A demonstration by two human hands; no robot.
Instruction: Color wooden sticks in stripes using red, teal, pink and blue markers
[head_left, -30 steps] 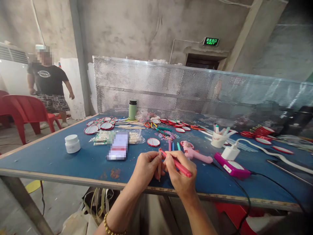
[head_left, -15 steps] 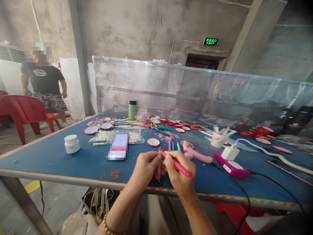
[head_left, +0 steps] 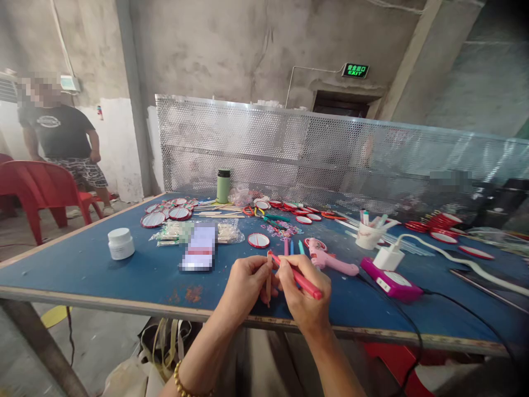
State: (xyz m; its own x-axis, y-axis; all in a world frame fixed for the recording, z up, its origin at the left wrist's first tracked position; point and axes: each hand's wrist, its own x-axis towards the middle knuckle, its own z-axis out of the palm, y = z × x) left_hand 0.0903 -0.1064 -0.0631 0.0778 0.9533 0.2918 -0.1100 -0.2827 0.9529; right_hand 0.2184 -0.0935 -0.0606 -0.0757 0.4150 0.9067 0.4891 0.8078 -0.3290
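Observation:
Between the fingers of my left hand (head_left: 248, 284) a thin wooden stick (head_left: 269, 286) is held upright, close to the table's front edge. My right hand (head_left: 308, 289) grips a red marker pen (head_left: 303, 281) like a pencil, its tip at the stick's upper end. Just beyond my hands lie a round red-rimmed disc (head_left: 258, 240), a blue pen (head_left: 292, 247) and a pink glue gun (head_left: 330, 262). A phone (head_left: 199, 248) rests left of them, against a bag of wooden sticks (head_left: 231, 230).
A white jar (head_left: 121, 244) stands at left, a green bottle (head_left: 223, 186) at the back. To the right are a cup of pens (head_left: 370, 234) and a purple power strip (head_left: 390, 280) with cables. Perforated metal panel (head_left: 248, 149) borders the far side. A person (head_left: 61, 138) stands behind red chairs (head_left: 49, 193).
Both hands, the stick and the marker keep almost the same position. In the background the person has shifted to the left.

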